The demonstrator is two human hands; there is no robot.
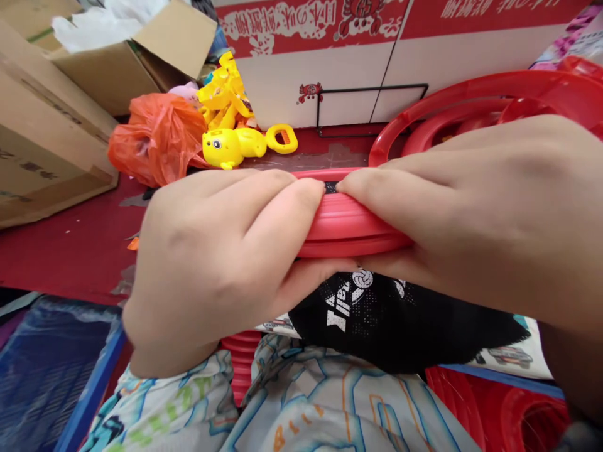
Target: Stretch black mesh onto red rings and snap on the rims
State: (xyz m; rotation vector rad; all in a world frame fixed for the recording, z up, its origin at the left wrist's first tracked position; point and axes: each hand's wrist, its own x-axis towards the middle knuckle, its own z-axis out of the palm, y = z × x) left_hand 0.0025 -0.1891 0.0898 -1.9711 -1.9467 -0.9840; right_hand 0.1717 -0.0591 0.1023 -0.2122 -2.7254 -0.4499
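Observation:
In front of me, both hands grip a red plastic ring [351, 221], seen nearly edge-on. My left hand [207, 251] is closed on its left side, and my right hand [490, 201] on its right side. The fingertips of the two hands almost meet at the top, where a small bit of black material shows between them. Below the ring, a black cloth [386, 333] with white lettering and a ball print hangs over my lap. Whether the cloth is joined to the ring is hidden by my hands.
A yellow toy figure [235, 147] lies beside an orange plastic bag [157, 135] on the red surface [56, 263]. Larger red rings [471, 94] are at the right, before red-and-white cartons [277, 81]. A blue crate [56, 364] stands at lower left, and cardboard boxes [42, 119] at far left.

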